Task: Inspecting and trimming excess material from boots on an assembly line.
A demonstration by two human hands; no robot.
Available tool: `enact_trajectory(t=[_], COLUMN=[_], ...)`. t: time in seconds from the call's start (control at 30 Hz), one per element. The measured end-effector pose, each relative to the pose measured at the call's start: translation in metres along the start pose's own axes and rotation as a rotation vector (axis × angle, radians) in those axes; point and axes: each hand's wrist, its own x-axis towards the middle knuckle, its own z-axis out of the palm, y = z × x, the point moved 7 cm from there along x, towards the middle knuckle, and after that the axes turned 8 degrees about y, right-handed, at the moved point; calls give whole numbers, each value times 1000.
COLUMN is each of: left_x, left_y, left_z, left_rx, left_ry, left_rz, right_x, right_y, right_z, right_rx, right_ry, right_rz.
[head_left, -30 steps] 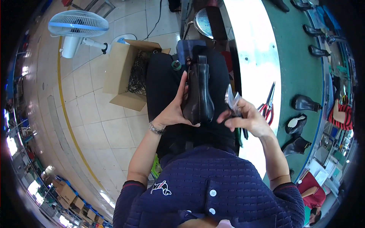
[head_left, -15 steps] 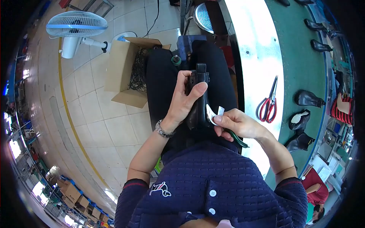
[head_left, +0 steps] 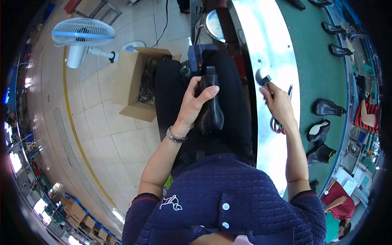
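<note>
A black leather boot (head_left: 212,116) rests on my lap, its glossy rounded end toward my body. My left hand (head_left: 194,98) is closed around its far part, thumb across the top. Over the pale metal bench to the right, my right hand (head_left: 278,100) is closed on a dark object (head_left: 266,80), which sticks out past the fingertips. Motion blur hides its kind. Beneath that wrist lie red-handled scissors (head_left: 278,127), mostly covered by the hand and forearm.
The bench (head_left: 269,36) runs along my right, beside a green conveyor belt (head_left: 306,69) bearing several black boots (head_left: 328,107). On my left stand an open cardboard box (head_left: 130,81) of dark tangled strands and a white fan (head_left: 81,34). People sit beyond the belt.
My right hand has left the boot and moved right and away, over the bench. The white strip and green-handled tool at that hand no longer show. My left hand still holds the boot.
</note>
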Motion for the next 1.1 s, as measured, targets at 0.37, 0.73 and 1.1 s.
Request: enact_trajectory(t=[0.37,0.73,1.1], left_x=[-17,62,56], left_y=[53,26,-37], left_z=[22,88,139], left_rx=[-368,74,1222], left_ry=[-125,64,-166], left_rz=[-131,94,846], right_x=[-32,-39,43], right_y=[-19,60,270], right_z=[7,-1,-43], right_rx=[518,1149,312], right_ry=[-40,43,1036], right_rz=[-596,272,635])
